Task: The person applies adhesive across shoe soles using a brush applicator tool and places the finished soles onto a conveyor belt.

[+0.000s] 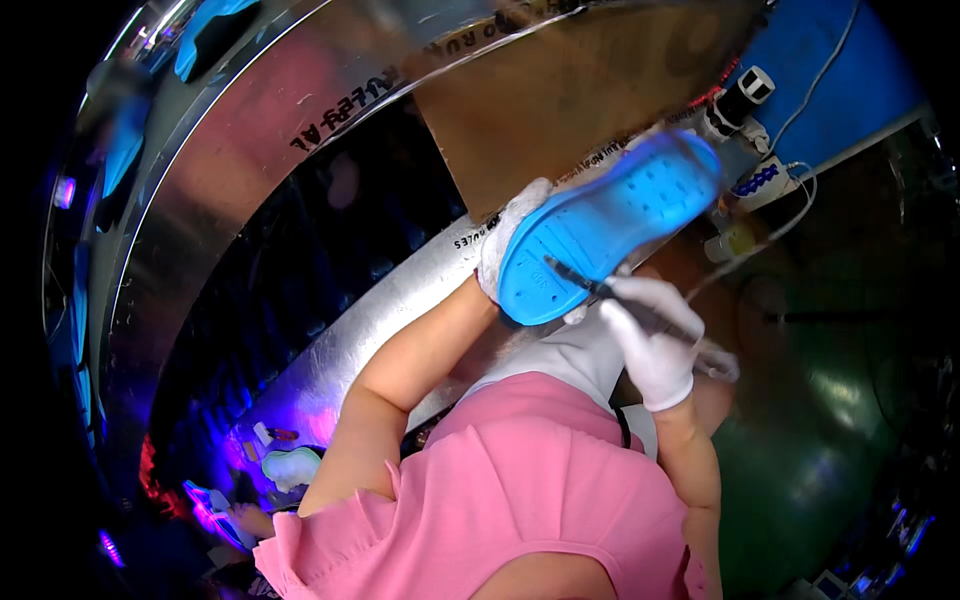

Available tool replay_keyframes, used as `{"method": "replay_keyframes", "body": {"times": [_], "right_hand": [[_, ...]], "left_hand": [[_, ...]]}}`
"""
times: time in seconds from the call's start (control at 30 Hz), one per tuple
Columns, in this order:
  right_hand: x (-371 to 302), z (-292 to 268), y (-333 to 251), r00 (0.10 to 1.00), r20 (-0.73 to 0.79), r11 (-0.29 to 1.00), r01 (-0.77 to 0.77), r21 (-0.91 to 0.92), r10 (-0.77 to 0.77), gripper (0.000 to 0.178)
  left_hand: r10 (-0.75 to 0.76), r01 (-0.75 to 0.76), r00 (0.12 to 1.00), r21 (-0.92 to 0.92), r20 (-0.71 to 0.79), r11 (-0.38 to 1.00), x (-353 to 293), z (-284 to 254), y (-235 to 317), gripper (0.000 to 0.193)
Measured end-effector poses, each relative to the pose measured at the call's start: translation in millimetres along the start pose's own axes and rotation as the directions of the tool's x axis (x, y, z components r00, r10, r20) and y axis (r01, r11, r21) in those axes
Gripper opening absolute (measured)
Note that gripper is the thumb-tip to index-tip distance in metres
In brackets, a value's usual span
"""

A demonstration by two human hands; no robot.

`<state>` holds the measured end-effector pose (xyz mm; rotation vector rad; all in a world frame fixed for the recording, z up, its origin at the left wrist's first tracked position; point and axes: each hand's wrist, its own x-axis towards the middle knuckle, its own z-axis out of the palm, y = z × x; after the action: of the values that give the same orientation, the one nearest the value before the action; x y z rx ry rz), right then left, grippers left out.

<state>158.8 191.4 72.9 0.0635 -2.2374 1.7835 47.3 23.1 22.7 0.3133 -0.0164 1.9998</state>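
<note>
A bright blue shoe sole [625, 205], dotted with small holes, is held tilted in front of me. My left hand [508, 232], in a white glove, wraps around the heel end from the left and below; part of its fingers is hidden behind the sole. My right hand [655, 340], also white-gloved, pinches a slim dark-tipped tool [572, 274], like a pen or brush. Its tip lies on or just over the heel area; I cannot tell if it touches. The tool's back end is blurred near my wrist.
A metal ledge [385, 300] borders a dark conveyor [300, 230] on the left. Brown cardboard [560, 90] lies beyond the sole. A power strip [765, 185] with cables sits at right. Another person's hand [250, 518] is at lower left, near a whitish dish-like piece [290, 467].
</note>
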Motion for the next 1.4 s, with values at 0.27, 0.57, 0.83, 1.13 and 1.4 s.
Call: {"method": "replay_keyframes", "body": {"times": [0.27, 0.57, 0.83, 1.13, 1.4], "right_hand": [[0.1, -1.1, -0.3, 0.931, 0.298, 0.966, 0.245, -0.077, -0.212, 0.018], [1.2, -12.0, -1.5, 0.838, 0.441, 0.870, 0.445, -0.214, -0.321, 0.024], [4.0, -22.7, -18.6, 0.774, 0.506, 0.711, 0.595, -0.375, -0.381, 0.032], [1.9, -26.3, -43.9, 0.724, 0.559, 0.585, 0.674, -0.452, -0.403, 0.025], [11.8, -29.4, -42.6, 0.724, 0.525, 0.631, 0.672, -0.388, -0.448, 0.030]], "left_hand": [[0.294, 0.134, 0.918, 0.907, -0.265, 0.400, 8.5, -14.5, 28.5, 0.041], [0.123, 0.356, 0.798, 0.627, -0.589, 0.693, 4.2, 7.7, 41.1, 0.037], [0.274, 0.221, 0.895, 0.885, -0.351, 0.409, -2.9, -1.1, 49.7, 0.034], [0.238, 0.349, 0.933, 0.837, -0.269, -0.421, -22.3, -25.6, 88.0, 0.038], [0.185, -0.191, 0.959, 0.971, 0.216, -0.143, -33.0, -25.5, 102.1, 0.043]]}}
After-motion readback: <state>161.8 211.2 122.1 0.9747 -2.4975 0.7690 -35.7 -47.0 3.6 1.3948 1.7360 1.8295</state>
